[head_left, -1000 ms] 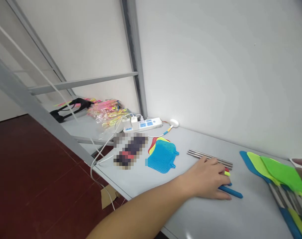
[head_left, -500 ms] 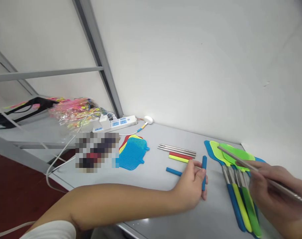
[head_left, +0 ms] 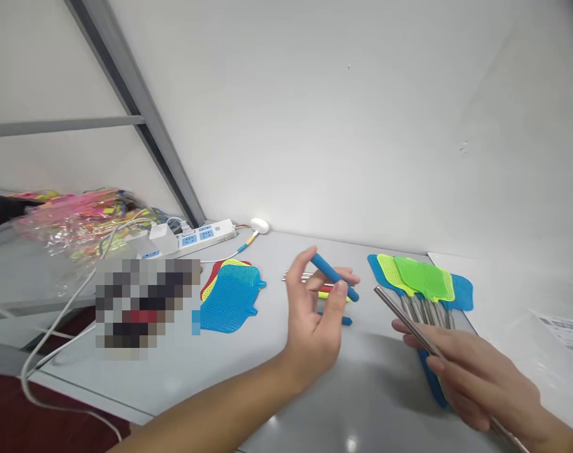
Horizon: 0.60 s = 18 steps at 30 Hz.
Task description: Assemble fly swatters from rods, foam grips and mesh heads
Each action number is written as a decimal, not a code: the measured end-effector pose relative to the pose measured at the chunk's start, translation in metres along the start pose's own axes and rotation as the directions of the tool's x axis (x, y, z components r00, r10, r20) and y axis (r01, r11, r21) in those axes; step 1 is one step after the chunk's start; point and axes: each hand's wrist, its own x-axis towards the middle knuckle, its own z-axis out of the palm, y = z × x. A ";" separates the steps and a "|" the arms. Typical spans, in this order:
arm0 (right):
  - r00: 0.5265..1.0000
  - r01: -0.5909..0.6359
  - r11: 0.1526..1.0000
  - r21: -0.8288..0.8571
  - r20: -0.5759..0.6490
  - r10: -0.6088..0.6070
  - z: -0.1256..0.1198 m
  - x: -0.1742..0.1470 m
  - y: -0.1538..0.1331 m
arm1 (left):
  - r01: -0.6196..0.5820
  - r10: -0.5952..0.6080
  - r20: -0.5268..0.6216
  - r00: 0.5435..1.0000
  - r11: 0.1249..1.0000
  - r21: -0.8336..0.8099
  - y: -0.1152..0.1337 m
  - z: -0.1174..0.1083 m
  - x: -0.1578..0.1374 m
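Note:
My left hand (head_left: 314,333) is raised over the table, pinching a blue handle sleeve (head_left: 331,274) between thumb and fingers. My right hand (head_left: 491,380) grips a shiny metal rod (head_left: 404,318), whose upper end points toward the blue sleeve; the two are apart. Behind my left hand, partly hidden, lie loose metal rods (head_left: 290,277), a yellow sleeve (head_left: 324,294) and another blue sleeve (head_left: 346,321). Beyond my right hand are several fly swatters with handles, their green and blue heads (head_left: 425,280) overlapping. My right hand covers part of their grips.
Loose fly swatter heads (head_left: 232,302) in blue, yellow and red overlap at the table's left. Behind them stands a white power strip (head_left: 213,233) with cables. Plastic-wrapped colourful goods (head_left: 88,217) lie at far left. Clear plastic wrap (head_left: 541,314) covers the right side.
My left hand has lifted and turned, tilting the blue sleeve. The metal rod in my right hand has come left toward it. The camera view has shifted to the right.

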 end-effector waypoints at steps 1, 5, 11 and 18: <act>0.999 0.023 1.000 -0.021 0.049 -0.022 0.002 0.000 -0.002 | 0.010 -0.010 -0.008 1.000 1.000 -0.021 0.003 -0.002 0.004; 0.903 0.428 0.877 -0.218 0.134 -0.407 0.003 0.010 -0.001 | 0.145 -0.145 0.003 0.989 0.985 -0.090 0.008 -0.007 0.016; 0.689 0.711 0.554 -0.434 0.272 -0.671 0.001 0.022 -0.002 | 0.288 -0.301 -0.049 0.953 0.942 -0.175 0.005 -0.008 0.023; 0.706 0.701 0.603 -0.381 0.250 -0.663 0.003 0.026 0.000 | 0.362 -0.367 0.006 0.930 0.915 -0.179 0.001 -0.013 0.026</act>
